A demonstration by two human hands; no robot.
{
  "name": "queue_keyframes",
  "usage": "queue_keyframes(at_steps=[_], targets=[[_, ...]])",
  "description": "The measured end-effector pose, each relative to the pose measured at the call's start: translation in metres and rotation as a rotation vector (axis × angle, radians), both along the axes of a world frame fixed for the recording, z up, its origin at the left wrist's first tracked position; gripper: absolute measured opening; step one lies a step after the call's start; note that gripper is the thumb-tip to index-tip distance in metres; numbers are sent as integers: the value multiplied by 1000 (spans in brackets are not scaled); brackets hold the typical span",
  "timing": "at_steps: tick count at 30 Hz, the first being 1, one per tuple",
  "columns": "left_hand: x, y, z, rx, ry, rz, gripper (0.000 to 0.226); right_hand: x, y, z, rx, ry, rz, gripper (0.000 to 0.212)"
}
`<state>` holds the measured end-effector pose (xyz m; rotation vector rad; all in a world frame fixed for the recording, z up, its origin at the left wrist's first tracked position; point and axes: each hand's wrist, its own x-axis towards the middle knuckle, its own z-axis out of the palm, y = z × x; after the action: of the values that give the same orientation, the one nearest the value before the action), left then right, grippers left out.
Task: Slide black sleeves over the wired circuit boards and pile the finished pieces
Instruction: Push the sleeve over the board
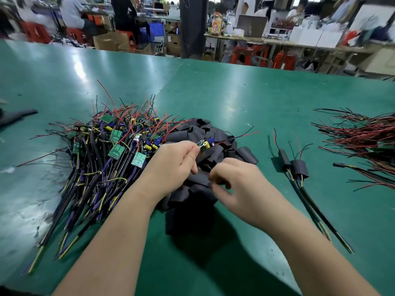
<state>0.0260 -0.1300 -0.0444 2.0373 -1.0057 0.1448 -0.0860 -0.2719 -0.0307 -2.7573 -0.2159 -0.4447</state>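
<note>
My left hand (173,165) pinches a small wired circuit board (205,144) above a heap of black sleeves (205,133); its red and black leads point to the right. Just below it, my right hand (233,180) has its fingers curled over the sleeves, fingertips touching one; whether it grips that sleeve I cannot tell. A big pile of bare green boards with purple, yellow and black wires (102,159) lies on the left. Two sleeved pieces (295,167) lie side by side on the right.
The work lies on a green table (235,92). A bundle of loose red and black wires (361,137) is spread at the right edge. A dark strip (17,116) lies at the far left. Beyond the table are people, stools, boxes and benches.
</note>
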Motion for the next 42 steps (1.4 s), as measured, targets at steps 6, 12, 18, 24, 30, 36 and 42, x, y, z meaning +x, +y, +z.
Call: queue_keyframes(at_steps=[6, 12, 18, 24, 30, 36, 42], targets=[[5, 1, -7, -21, 17, 3, 37, 52, 5, -7, -116, 274, -5, 34], [11, 3, -8, -111, 8, -15, 36, 62, 8, -12, -36, 293, 5, 34], [9, 4, -6, -132, 20, -37, 30, 38, -6, -10, 114, -17, -27, 35], [7, 8, 0, -170, 123, -79, 31, 3, -60, -7, 1025, -194, -373, 23], [4, 6, -4, -100, 112, -144, 37, -7, -75, -9, 2253, -420, -222, 42], [3, 5, -6, -42, 121, -144, 41, -5, -71, -9, 2384, -500, -271, 20], [2, 5, -6, -42, 124, -139, 39, -5, -75, -11, 2381, -514, -334, 9]])
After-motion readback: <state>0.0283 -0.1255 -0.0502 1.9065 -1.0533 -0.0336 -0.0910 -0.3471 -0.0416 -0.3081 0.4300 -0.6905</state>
